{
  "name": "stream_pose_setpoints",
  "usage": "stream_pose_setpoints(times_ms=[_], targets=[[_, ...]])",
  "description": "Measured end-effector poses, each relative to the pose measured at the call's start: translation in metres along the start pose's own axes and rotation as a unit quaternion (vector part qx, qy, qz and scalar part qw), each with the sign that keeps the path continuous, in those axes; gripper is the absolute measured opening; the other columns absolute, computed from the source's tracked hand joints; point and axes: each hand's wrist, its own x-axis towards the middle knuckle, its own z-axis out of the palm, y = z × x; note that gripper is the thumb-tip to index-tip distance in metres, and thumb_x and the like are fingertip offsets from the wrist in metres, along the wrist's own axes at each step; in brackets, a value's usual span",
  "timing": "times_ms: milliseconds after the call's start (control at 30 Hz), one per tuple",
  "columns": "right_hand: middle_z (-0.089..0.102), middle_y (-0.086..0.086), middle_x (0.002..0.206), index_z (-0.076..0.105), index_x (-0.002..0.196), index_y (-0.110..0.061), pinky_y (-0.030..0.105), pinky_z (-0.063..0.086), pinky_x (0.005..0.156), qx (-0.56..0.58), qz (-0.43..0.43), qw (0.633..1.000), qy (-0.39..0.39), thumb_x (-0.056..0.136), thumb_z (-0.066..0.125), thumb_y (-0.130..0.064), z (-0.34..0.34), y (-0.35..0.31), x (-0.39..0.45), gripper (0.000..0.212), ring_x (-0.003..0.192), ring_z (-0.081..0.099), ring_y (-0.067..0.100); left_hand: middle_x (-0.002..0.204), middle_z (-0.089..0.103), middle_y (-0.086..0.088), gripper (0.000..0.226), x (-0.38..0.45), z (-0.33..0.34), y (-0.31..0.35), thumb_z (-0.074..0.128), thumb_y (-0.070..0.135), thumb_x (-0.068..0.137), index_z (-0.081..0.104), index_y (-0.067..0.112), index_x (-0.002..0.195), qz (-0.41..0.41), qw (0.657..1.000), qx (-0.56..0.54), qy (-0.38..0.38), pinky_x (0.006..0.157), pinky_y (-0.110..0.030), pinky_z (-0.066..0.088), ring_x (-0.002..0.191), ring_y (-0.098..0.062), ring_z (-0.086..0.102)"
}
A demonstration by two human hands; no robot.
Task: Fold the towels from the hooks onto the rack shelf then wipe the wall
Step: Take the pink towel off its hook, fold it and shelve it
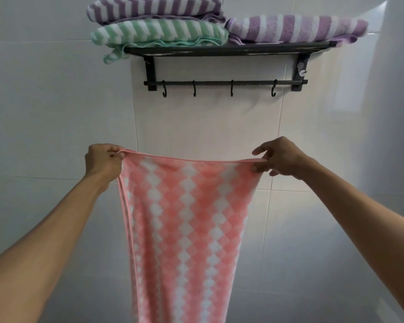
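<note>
A pink and white zigzag towel [184, 217] hangs stretched between my hands in front of the tiled wall. My left hand [102, 160] grips its top left corner in a fist. My right hand [278, 158] pinches the top right corner, index finger raised. Above, a black rack shelf [243, 48] carries three folded towels: a purple striped towel [154, 7] stacked on a green striped towel [159, 31] at the left, and another purple striped towel [296, 27] at the right. The hooks [194, 89] on the bar under the shelf are bare.
The white tiled wall [56, 101] fills the view behind the rack. A corner of the green towel droops over the shelf's left end. A small white fitting [301, 70] sits on the rack's right bracket.
</note>
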Motion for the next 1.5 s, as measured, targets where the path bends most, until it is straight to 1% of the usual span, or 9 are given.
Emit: stream_pose_setpoints(times_ms=[167, 367, 533, 633, 1000, 1100, 1200, 1367, 1500], targets=[[0.067, 0.014, 0.080, 0.066, 0.079, -0.009, 0.037, 0.061, 0.067, 0.126, -0.014, 0.989, 0.069, 0.087, 0.079, -0.022, -0.010, 0.004, 0.000, 0.020, 0.074, 0.064, 0.020, 0.095, 0.071, -0.004, 0.014, 0.003, 0.003, 0.013, 0.062, 0.005, 0.095, 0.073, 0.011, 0.102, 0.058, 0.996, -0.070, -0.005, 0.083, -0.026, 0.050, 0.085, -0.015, 0.063], [0.061, 0.013, 0.071, 0.054, 0.069, -0.007, 0.038, 0.064, 0.063, 0.236, -0.009, 0.962, 0.140, 0.068, 0.091, -0.011, -0.009, 0.012, -0.015, 0.037, 0.062, 0.066, 0.021, 0.090, 0.068, -0.005, 0.010, -0.002, 0.026, -0.005, 0.064, 0.011, 0.094, 0.071, 0.015, 0.089, -0.003, 0.999, -0.050, -0.009, 0.079, -0.027, 0.046, 0.083, -0.018, 0.060], [0.070, 0.011, 0.081, 0.072, 0.083, -0.005, 0.035, 0.064, 0.070, 0.224, 0.005, 0.971, 0.079, 0.072, 0.088, -0.015, -0.006, 0.018, -0.021, 0.022, 0.073, 0.068, 0.020, 0.083, 0.061, -0.005, 0.028, 0.002, 0.043, 0.005, 0.057, 0.010, 0.096, 0.066, 0.019, 0.071, -0.038, 0.997, -0.058, -0.025, 0.072, -0.029, 0.044, 0.076, -0.017, 0.055], [0.070, 0.013, 0.083, 0.070, 0.089, -0.004, 0.038, 0.063, 0.069, 0.256, 0.002, 0.955, 0.149, 0.082, 0.082, -0.017, -0.011, 0.020, -0.019, 0.019, 0.071, 0.067, 0.021, 0.086, 0.061, -0.006, 0.019, -0.002, 0.052, 0.007, 0.057, 0.012, 0.098, 0.070, 0.011, 0.085, -0.040, 0.994, -0.095, -0.035, 0.072, -0.032, 0.047, 0.077, -0.019, 0.054], [0.070, 0.012, 0.086, 0.071, 0.094, -0.003, 0.041, 0.063, 0.073, 0.248, 0.028, 0.964, 0.094, 0.092, 0.071, -0.012, -0.018, 0.018, -0.019, 0.010, 0.077, 0.067, 0.026, 0.097, 0.065, -0.005, 0.009, -0.006, 0.063, 0.011, 0.061, 0.011, 0.098, 0.069, 0.011, 0.095, -0.051, 0.995, -0.083, -0.024, 0.082, -0.022, 0.043, 0.090, -0.018, 0.059], [0.070, 0.009, 0.080, 0.070, 0.090, -0.008, 0.040, 0.063, 0.070, 0.288, 0.004, 0.948, 0.136, 0.088, 0.076, -0.015, -0.038, -0.005, -0.002, 0.008, 0.069, 0.068, 0.022, 0.102, 0.065, -0.003, 0.022, 0.016, 0.053, 0.041, 0.064, 0.016, 0.097, 0.061, 0.010, 0.119, -0.032, 0.986, -0.160, -0.022, 0.077, -0.023, 0.050, 0.087, -0.014, 0.062], [0.076, 0.007, 0.097, 0.069, 0.111, -0.016, 0.042, 0.060, 0.071, 0.369, 0.008, 0.925, 0.094, 0.068, 0.090, -0.034, -0.043, -0.012, 0.001, 0.051, 0.081, 0.075, 0.022, 0.088, 0.060, 0.006, 0.040, 0.000, 0.060, 0.042, 0.071, 0.034, 0.092, 0.053, 0.015, 0.123, -0.011, 0.985, -0.140, -0.103, 0.059, -0.017, 0.048, 0.069, -0.001, 0.058], [0.079, 0.012, 0.097, 0.073, 0.109, -0.006, 0.044, 0.062, 0.073, 0.298, 0.154, 0.941, -0.049, 0.023, 0.095, -0.063, 0.047, 0.077, -0.060, 0.106, 0.085, 0.077, 0.028, 0.046, 0.051, 0.010, 0.031, -0.084, 0.090, -0.070, 0.070, 0.029, 0.093, 0.067, 0.008, 0.070, -0.136, 0.976, -0.086, -0.149, 0.041, -0.019, 0.034, 0.046, -0.007, 0.044], [0.078, 0.015, 0.093, 0.070, 0.107, 0.004, 0.038, 0.060, 0.066, 0.305, 0.220, 0.926, -0.040, 0.071, 0.083, -0.050, 0.061, 0.105, -0.071, 0.066, 0.082, 0.076, 0.030, 0.072, 0.066, -0.007, 0.051, -0.081, 0.074, -0.105, 0.081, 0.046, 0.079, 0.073, -0.003, 0.087, -0.246, 0.936, -0.089, -0.237, 0.063, -0.027, 0.047, 0.064, -0.018, 0.058]])
